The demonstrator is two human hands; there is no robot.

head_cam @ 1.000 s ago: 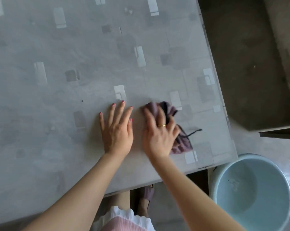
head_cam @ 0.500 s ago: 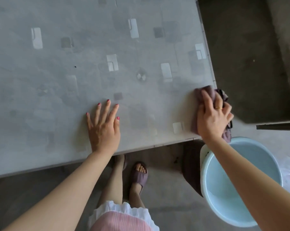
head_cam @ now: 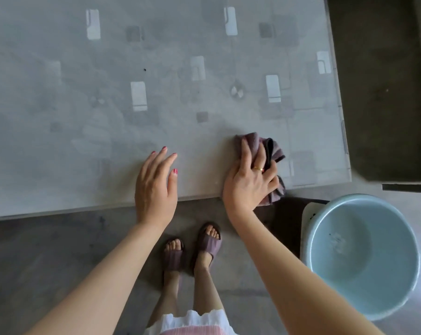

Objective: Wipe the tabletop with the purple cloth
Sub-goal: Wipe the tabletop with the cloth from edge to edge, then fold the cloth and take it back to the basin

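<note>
Where the grey patterned tabletop (head_cam: 156,68) fills the far part of the view, its near edge runs across the middle, and a pale blue bucket (head_cam: 364,257) stands on the floor at the near right, just off the table's corner. The right hand (head_cam: 249,180) presses the bunched purple cloth (head_cam: 274,155) against the tabletop near that near-right corner, fingers spread over it and slightly curled, part of the cloth hanging over the edge. Left of it, apart, the left hand (head_cam: 155,187) hovers or rests at the edge, fingers straight and close together.
</note>
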